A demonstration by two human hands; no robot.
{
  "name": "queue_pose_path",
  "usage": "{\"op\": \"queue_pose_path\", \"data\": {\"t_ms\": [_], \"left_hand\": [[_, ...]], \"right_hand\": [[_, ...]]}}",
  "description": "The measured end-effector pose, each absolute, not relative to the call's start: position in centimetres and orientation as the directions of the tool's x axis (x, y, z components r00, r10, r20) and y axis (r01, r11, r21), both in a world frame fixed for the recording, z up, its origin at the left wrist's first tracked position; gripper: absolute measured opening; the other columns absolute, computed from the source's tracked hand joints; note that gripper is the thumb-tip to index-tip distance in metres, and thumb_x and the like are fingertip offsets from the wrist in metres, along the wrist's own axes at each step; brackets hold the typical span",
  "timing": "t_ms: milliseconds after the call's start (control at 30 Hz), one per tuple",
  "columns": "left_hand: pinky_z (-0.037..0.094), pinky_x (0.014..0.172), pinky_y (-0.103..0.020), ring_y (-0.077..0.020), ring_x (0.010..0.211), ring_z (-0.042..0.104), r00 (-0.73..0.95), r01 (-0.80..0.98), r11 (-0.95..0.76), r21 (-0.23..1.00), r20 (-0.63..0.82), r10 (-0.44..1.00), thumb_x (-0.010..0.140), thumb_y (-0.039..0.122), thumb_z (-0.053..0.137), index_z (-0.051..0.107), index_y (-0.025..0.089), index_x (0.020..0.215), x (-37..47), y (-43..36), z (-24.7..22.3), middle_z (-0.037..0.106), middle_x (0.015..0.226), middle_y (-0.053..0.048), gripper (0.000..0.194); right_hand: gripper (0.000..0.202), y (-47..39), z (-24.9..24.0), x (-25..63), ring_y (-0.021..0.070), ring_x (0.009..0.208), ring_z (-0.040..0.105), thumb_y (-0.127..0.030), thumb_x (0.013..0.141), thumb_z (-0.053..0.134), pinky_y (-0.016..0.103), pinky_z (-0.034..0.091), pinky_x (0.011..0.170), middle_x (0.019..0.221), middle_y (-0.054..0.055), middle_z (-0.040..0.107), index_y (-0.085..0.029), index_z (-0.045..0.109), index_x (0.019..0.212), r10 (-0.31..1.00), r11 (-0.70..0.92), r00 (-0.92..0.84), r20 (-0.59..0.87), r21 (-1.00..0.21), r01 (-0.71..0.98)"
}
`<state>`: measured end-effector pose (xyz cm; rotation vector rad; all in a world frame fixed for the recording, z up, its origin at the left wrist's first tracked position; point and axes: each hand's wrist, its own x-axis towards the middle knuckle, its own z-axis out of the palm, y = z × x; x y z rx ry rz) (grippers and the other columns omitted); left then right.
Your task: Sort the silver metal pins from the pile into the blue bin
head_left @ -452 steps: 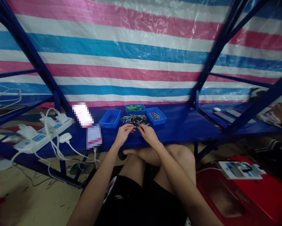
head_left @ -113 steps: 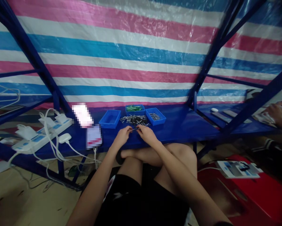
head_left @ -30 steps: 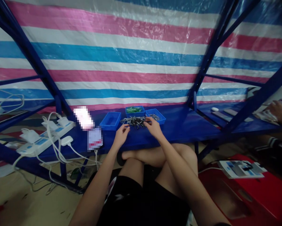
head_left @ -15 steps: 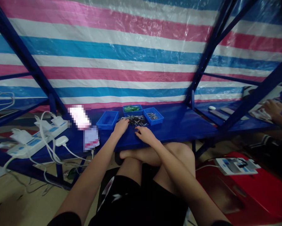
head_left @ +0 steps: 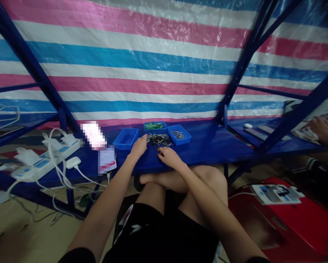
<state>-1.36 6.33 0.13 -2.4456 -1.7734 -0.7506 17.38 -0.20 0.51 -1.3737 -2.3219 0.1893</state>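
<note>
A loose pile of thin black and silver pin-like pieces [head_left: 159, 139] lies on the blue table. At its left edge is my left hand [head_left: 139, 147], fingers drawn together; whatever they hold is too small to make out. My right hand [head_left: 170, 157] rests at the pile's near edge with curled fingers and the thumb close to them; anything between them is hidden. Behind the pile stands a blue tray [head_left: 146, 132] of green pieces [head_left: 154, 126]. To the right, another blue tray [head_left: 185, 141] holds silver pieces [head_left: 178, 135]. A third blue tray [head_left: 122, 147], left of my left hand, shows its bare bottom.
On the left are a white power strip [head_left: 45, 160] with plugs and cables, and two blurred-out items [head_left: 107, 160]. Blue metal posts [head_left: 242, 69] frame the table [head_left: 208, 146]. At right, another person's hands [head_left: 320, 126] show above the table; a red stool [head_left: 298, 223] stands below.
My left hand has shifted slightly left, off the pile toward the tray beside it. My right hand stays nearly in place. The view has moved slightly.
</note>
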Motion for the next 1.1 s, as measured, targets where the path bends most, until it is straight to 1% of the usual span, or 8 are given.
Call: {"op": "queue_pose_path", "data": {"t_ms": [100, 233, 333, 467, 600, 733, 933, 1100], "left_hand": [[0.045, 0.078, -0.033, -0.021, 0.087, 0.059, 0.164, 0.796, -0.408, 0.447, 0.49, 0.856, 0.085, 0.014, 0.04, 0.04, 0.012, 0.125, -1.4, 5.7, 0.1, 0.061, 0.094, -0.012, 0.041], [0.046, 0.076, -0.03, -0.0156, 0.075, 0.058, 0.113, 0.636, -0.442, 0.633, 0.489, 0.865, 0.085, 0.016, 0.041, 0.04, 0.012, 0.127, -0.8, 4.2, -1.0, 0.06, 0.089, -0.008, 0.042], [0.047, 0.073, -0.029, -0.0139, 0.071, 0.056, 0.148, 0.586, -0.459, 0.668, 0.469, 0.871, 0.084, 0.016, 0.04, 0.041, 0.012, 0.128, -0.4, 3.0, -1.8, 0.059, 0.087, -0.006, 0.044], [0.047, 0.074, -0.029, -0.0142, 0.075, 0.057, 0.229, 0.532, -0.513, 0.673, 0.469, 0.853, 0.085, 0.019, 0.04, 0.043, 0.013, 0.127, -0.1, 1.8, -1.8, 0.06, 0.091, -0.007, 0.042], [0.046, 0.079, -0.03, -0.016, 0.083, 0.058, 0.292, 0.531, -0.544, 0.65, 0.462, 0.837, 0.084, 0.02, 0.043, 0.053, 0.016, 0.118, 0.1, 1.2, -1.4, 0.062, 0.093, -0.007, 0.035], [0.047, 0.071, -0.029, -0.0158, 0.074, 0.059, 0.296, 0.522, -0.511, 0.683, 0.417, 0.86, 0.082, 0.029, 0.049, 0.057, 0.015, 0.112, 0.2, 1.0, -1.2, 0.064, 0.088, -0.006, 0.034], [0.046, 0.065, -0.027, -0.016, 0.068, 0.058, 0.278, 0.517, -0.474, 0.712, 0.384, 0.88, 0.077, 0.042, 0.056, 0.066, 0.015, 0.087, 0.0, 1.0, -1.0, 0.066, 0.081, -0.006, 0.03], [0.047, 0.07, -0.028, -0.0171, 0.075, 0.06, 0.276, 0.462, -0.476, 0.748, 0.39, 0.879, 0.073, 0.04, 0.061, 0.066, 0.015, 0.088, -0.1, 1.1, -0.9, 0.066, 0.087, -0.007, 0.029]], "right_hand": [[0.029, -0.1, 0.5, 17.2, 0.0174, 0.09, 0.059, -0.029, 0.085, 0.051, 0.027, 0.042, 0.079, 0.095, 0.006, 0.064, -0.019, 0.054, 0.111, 0.869, 0.485, -0.373, 0.325, -0.413, 0.771], [0.038, -0.1, 0.8, 17.0, 0.0156, 0.088, 0.06, -0.035, 0.088, 0.045, 0.026, 0.043, 0.079, 0.095, 0.004, 0.064, -0.02, 0.043, 0.123, 0.868, 0.488, -0.306, 0.391, -0.557, 0.673], [0.036, -0.2, 0.9, 16.8, 0.0157, 0.09, 0.059, -0.032, 0.09, 0.043, 0.026, 0.043, 0.079, 0.097, 0.005, 0.064, -0.02, 0.042, 0.124, 0.868, 0.483, -0.289, 0.405, -0.547, 0.683], [0.026, -0.4, 0.8, 16.7, 0.0156, 0.097, 0.056, -0.027, 0.091, 0.04, 0.025, 0.041, 0.082, 0.104, 0.008, 0.061, -0.019, 0.05, 0.113, 0.839, 0.521, -0.353, 0.413, -0.426, 0.74], [0.021, -0.5, 0.5, 16.9, 0.0167, 0.094, 0.055, -0.026, 0.092, 0.039, 0.026, 0.041, 0.079, 0.099, 0.008, 0.062, -0.018, 0.054, 0.103, 0.84, 0.512, -0.392, 0.376, -0.307, 0.802], [0.02, -0.3, 0.2, 17.0, 0.0181, 0.094, 0.054, -0.025, 0.092, 0.036, 0.026, 0.041, 0.078, 0.097, 0.008, 0.062, -0.018, 0.054, 0.101, 0.85, 0.489, -0.397, 0.346, -0.24, 0.838], [0.019, 0.0, -0.1, 16.9, 0.0166, 0.092, 0.055, -0.026, 0.092, 0.037, 0.025, 0.039, 0.076, 0.096, 0.007, 0.061, -0.019, 0.053, 0.1, 0.868, 0.48, -0.384, 0.313, -0.334, 0.811], [0.018, 0.3, -0.1, 17.0, 0.0149, 0.087, 0.056, -0.027, 0.092, 0.039, 0.023, 0.038, 0.074, 0.092, 0.006, 0.061, -0.018, 0.053, 0.097, 0.869, 0.483, -0.352, 0.347, -0.445, 0.754]]}}
